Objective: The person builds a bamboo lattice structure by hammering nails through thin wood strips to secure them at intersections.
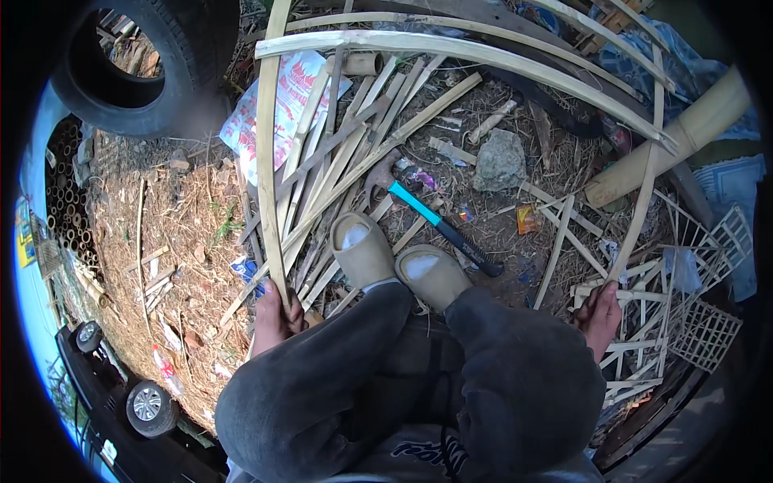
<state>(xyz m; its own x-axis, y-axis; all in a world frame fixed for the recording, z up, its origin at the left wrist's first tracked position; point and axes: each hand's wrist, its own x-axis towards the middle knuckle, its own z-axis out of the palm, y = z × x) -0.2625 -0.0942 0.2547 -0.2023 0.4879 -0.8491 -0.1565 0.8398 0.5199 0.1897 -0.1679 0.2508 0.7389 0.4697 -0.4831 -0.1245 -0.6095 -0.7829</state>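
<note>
Beside my left knee, my left hand (275, 316) is closed round the lower end of a long pale bamboo strip (268, 161). Past my right knee, my right hand (600, 315) grips the end of another bamboo strip (641, 205). A bamboo crosspiece (451, 46) spans the two strips at their far part, with a thinner one beyond it, so together they look like an open frame. How the pieces are joined is too small to tell. On the ground inside the frame lies a claw hammer (435, 217) with a teal and black handle, next to my shoes.
Loose bamboo strips (354, 153) lie heaped left of the hammer, partly over a printed sheet (294, 101). A grey stone (500, 161) and a thick bamboo pole (672, 145) are to the right. Bamboo lattices (705, 334) stand at right; a tyre (121, 105) is far left.
</note>
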